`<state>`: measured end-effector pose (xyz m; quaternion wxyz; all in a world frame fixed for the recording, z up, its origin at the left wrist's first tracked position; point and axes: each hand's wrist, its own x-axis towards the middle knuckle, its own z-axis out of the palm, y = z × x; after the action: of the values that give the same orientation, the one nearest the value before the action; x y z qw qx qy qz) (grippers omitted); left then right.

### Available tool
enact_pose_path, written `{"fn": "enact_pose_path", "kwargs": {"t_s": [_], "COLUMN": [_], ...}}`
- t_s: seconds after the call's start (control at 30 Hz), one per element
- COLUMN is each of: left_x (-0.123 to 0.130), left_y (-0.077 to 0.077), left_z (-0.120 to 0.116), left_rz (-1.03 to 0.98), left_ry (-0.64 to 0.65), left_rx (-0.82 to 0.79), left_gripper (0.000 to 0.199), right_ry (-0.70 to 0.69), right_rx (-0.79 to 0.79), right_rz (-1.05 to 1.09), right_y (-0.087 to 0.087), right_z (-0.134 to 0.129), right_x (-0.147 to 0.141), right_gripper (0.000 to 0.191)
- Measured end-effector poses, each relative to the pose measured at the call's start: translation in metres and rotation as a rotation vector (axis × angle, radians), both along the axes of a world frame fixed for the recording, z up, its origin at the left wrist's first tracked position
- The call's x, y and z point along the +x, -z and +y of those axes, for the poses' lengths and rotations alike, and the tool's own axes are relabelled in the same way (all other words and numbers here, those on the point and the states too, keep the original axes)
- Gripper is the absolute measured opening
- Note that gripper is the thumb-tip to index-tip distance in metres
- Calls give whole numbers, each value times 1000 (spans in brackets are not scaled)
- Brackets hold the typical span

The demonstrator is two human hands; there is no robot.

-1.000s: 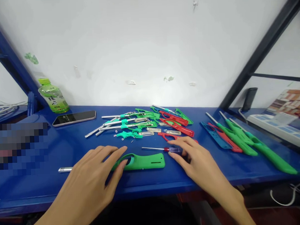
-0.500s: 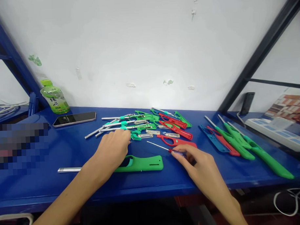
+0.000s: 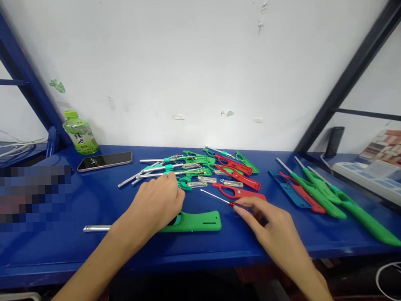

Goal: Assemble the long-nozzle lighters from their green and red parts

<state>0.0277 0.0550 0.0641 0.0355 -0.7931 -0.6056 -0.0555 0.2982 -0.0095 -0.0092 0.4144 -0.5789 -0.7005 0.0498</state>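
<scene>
My right hand [image 3: 267, 218] grips a small screwdriver [image 3: 218, 197], its thin shaft pointing left and slightly up. My left hand [image 3: 158, 198] is closed above a green lighter [image 3: 201, 221] that lies flat near the table's front edge, its metal tube [image 3: 96, 228] to the left. Whatever the left fingers hold, if anything, is hidden. Behind the left hand is a pile of metal tubes [image 3: 155, 168] with teal parts and green shell halves. Red shells [image 3: 243, 193] and clear tanks [image 3: 233, 183] lie between the hands and the wall.
On the blue table [image 3: 220, 251], a phone [image 3: 105, 161] and a green bottle [image 3: 80, 135] stand at the left back. Several green lighters [image 3: 363, 215], a blue shell [image 3: 290, 189] and a red shell [image 3: 304, 195] lie at the right. Blue frame posts rise at both sides.
The view has shifted slightly, moving everything a little right and down. My left hand has moved slightly toward the green lighter's handle. My right hand still holds the screwdriver.
</scene>
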Motion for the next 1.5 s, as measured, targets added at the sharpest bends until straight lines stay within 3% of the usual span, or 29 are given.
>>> {"fn": "enact_pose_path", "kwargs": {"t_s": [0.33,0.53,0.6,0.7,0.8,0.87,0.97,1.13,1.33,1.5], "left_x": [-20,-19,-18,-16,-15,-15,-14,-14,-16,-14], "left_y": [11,8,6,1,-4,-6,-8,-9,-5,-5], "left_z": [6,2,-2,-6,-9,-10,-12,-12,-11,-14], "left_rz": [-392,-687,-750,-858,-1000,-1035,-1109,-1292,-1567,-1644], "left_ry": [131,179,160,138,155,172,182,178,206,219], "left_rx": [32,2,7,-36,-116,-151,-209,-234,-362,-415], "left_gripper": [38,31,28,26,30,32,31,30,30,30], "right_ry": [-2,-41,-62,-99,-152,-168,-192,-178,-227,-223], "right_rx": [78,154,189,288,418,516,501,507,496,502], "right_rz": [47,250,353,486,533,524,385,252,253,277], "right_y": [-8,-21,-33,-60,-92,-111,-126,-122,-116,-116], "right_z": [-7,-10,-9,-4,1,1,-3,-5,4,6], "right_x": [-5,-6,-10,-19,-32,-40,-48,-51,-51,-53], "right_gripper": [18,11,10,23,16,12,15,15,14,14]}}
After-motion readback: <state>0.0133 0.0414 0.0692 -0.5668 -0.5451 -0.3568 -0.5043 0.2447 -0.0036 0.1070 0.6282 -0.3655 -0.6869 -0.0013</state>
